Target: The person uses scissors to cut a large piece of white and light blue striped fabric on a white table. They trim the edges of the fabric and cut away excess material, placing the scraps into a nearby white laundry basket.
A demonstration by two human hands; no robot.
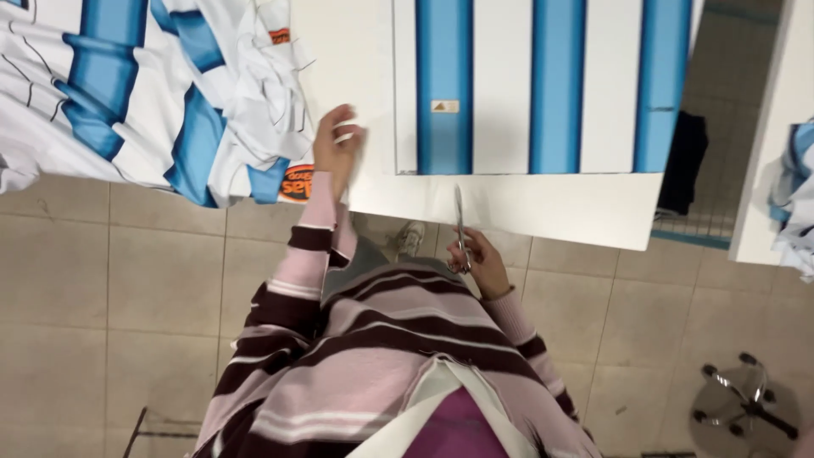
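My right hand (482, 263) grips a pair of metal scissors (459, 222), blades pointing up toward the edge of a wide white sheet with blue stripes (500, 93). The sheet lies flat over a table and its near white border hangs toward me. My left hand (336, 146) rests on the sheet's left white margin, fingers curled against the material. Both arms wear pink sleeves with dark stripes.
A heap of crumpled blue and white printed fabric (170, 93) lies to the left. More of the same fabric (793, 203) sits on another white table at right. A dark cloth (682, 161) hangs between tables. A chair base (746, 399) stands on the tiled floor.
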